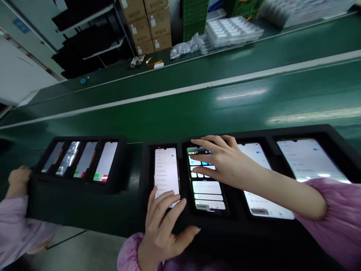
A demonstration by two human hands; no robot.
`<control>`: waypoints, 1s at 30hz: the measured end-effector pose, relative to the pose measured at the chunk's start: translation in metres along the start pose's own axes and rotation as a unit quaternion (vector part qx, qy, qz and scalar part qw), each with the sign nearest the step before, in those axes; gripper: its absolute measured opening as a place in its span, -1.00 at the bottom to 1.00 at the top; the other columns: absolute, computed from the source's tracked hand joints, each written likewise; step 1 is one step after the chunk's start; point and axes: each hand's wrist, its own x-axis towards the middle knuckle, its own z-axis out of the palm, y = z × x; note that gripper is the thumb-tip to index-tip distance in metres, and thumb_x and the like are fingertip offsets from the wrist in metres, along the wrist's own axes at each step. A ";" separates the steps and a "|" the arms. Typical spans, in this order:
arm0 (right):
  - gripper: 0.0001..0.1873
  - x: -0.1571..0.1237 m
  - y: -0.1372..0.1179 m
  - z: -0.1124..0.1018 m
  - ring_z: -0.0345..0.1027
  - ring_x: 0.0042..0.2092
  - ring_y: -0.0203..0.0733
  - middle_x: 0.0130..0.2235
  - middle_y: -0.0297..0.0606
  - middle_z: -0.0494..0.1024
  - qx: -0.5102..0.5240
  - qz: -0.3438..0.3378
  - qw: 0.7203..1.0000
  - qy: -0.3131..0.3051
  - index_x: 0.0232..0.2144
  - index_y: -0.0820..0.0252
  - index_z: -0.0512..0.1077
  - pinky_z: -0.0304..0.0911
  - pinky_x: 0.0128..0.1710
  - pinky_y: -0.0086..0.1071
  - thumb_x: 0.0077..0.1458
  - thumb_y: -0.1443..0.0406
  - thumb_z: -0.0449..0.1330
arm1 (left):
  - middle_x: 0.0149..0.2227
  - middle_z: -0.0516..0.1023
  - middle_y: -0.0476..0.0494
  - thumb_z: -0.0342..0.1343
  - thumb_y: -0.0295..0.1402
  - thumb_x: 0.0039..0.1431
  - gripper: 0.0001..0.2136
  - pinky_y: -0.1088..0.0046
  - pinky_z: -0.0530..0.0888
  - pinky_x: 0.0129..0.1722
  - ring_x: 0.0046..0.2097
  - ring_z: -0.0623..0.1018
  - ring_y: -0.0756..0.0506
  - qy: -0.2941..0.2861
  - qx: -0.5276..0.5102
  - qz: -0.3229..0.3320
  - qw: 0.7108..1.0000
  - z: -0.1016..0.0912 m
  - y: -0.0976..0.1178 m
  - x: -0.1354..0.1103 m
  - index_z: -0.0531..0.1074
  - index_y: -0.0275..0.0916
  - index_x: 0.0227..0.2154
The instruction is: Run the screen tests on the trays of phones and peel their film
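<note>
A black foam tray (237, 226) in front of me holds several smartphones, screens up and lit. My left hand (165, 222) lies with spread fingers over the lower part of the leftmost smartphone (166, 165), which displays a list. Over the top of the second smartphone (208, 190), showing a panel of tiles and the time, my right hand (222, 160) reaches with fingers apart. My right forearm crosses the third smartphone (258, 195) and partly covers it. At the right end lies a fourth smartphone (310, 154) with a pale screen. Neither hand grips anything.
Another black tray (115, 184) with several phones sits at left, a co-worker's hand (19, 178) at its edge. Green belt (180, 116) runs behind. Beyond are white plastic trays (234, 30), a clear bag (186, 47), cardboard boxes (159, 24) and green crates (194, 19).
</note>
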 end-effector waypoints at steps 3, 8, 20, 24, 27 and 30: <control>-0.71 0.000 -0.001 0.000 0.36 0.22 0.20 0.29 -0.13 0.50 -0.002 0.000 1.000 0.003 -0.06 -0.03 0.66 0.18 0.07 0.10 0.42 0.02 0.22 | 0.02 0.59 -0.27 0.21 -0.26 0.40 -0.66 0.02 0.30 0.47 0.18 0.55 -0.18 0.002 0.004 0.000 1.000 0.001 0.000 0.000 0.47 -0.34 0.12; -0.67 0.000 -0.003 -0.002 0.36 0.23 0.13 0.30 -0.14 0.49 -0.002 -0.012 0.999 0.032 -0.02 0.02 0.64 0.16 0.08 0.05 0.44 0.02 0.19 | 0.01 0.61 -0.26 0.19 -0.25 0.41 -0.67 0.03 0.33 0.45 0.15 0.59 -0.18 0.008 0.019 0.000 1.000 0.001 0.000 0.001 0.46 -0.30 0.12; -0.72 -0.003 -0.002 0.003 0.34 0.23 0.13 0.27 -0.15 0.53 -0.008 -0.012 0.999 0.029 -0.15 0.03 0.66 0.14 0.08 0.03 0.41 0.04 0.24 | 0.02 0.61 -0.25 0.19 -0.28 0.40 -0.68 0.05 0.31 0.48 0.14 0.61 -0.16 0.000 0.029 -0.008 1.000 0.001 0.001 -0.001 0.46 -0.28 0.13; -0.72 0.000 -0.003 0.010 0.36 0.22 0.14 0.25 -0.14 0.54 -0.010 -0.011 0.999 0.031 -0.14 0.04 0.66 0.16 0.06 0.03 0.40 0.04 0.25 | 0.01 0.62 -0.24 0.19 -0.27 0.41 -0.68 0.04 0.33 0.46 0.13 0.62 -0.16 -0.001 0.039 -0.010 0.999 0.004 0.003 0.001 0.47 -0.26 0.14; -0.73 0.006 -0.005 0.009 0.37 0.20 0.15 0.24 -0.14 0.55 -0.009 -0.009 0.999 0.033 -0.15 0.04 0.67 0.20 0.05 0.02 0.39 0.05 0.26 | 0.00 0.63 -0.23 0.20 -0.26 0.39 -0.67 -0.03 0.39 0.42 0.10 0.64 -0.19 -0.001 0.046 -0.009 0.999 0.005 0.003 0.004 0.47 -0.22 0.15; -0.71 -0.010 0.001 -0.019 0.40 0.19 0.17 0.29 -0.13 0.50 -0.012 -0.016 0.999 0.047 0.00 0.02 0.64 0.24 0.05 0.06 0.43 0.09 0.19 | 0.02 0.63 -0.24 0.20 -0.29 0.38 -0.67 -0.12 0.41 0.41 0.12 0.64 -0.22 0.016 0.044 0.006 0.999 -0.003 -0.006 -0.003 0.48 -0.19 0.15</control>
